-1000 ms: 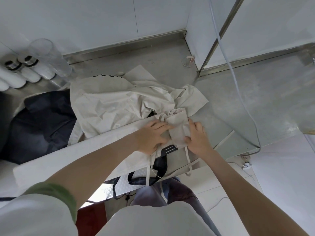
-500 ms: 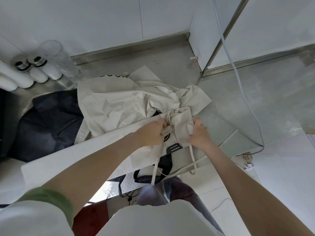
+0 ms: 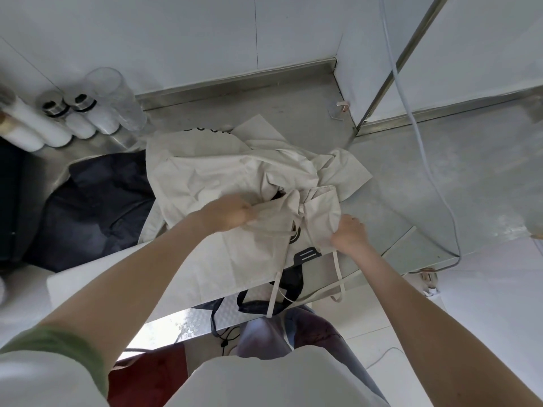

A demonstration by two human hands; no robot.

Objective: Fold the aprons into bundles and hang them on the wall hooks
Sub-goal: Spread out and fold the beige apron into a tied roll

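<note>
A cream apron bundle (image 3: 317, 212) lies on the steel counter (image 3: 440, 177), tied round its middle with its own strings. My left hand (image 3: 232, 212) grips the bundle's left end. My right hand (image 3: 349, 233) pinches its lower right corner. Loose cream straps (image 3: 338, 274) hang over the counter's front edge. Beneath and behind the bundle sits a crumpled heap of cream aprons (image 3: 217, 174) with black lettering. A clear wall hook (image 3: 340, 108) is stuck low on the white panel behind the counter.
A dark navy cloth (image 3: 97, 207) lies left of the heap. White rolls and a clear cup (image 3: 114, 98) stand at the back left. A white cable (image 3: 423, 154) runs down across the counter on the right. Black straps (image 3: 264, 301) dangle below the front edge.
My left hand has slid left along the bundle, stretching it wider. My right hand has shifted down to the bundle's lower right corner.
</note>
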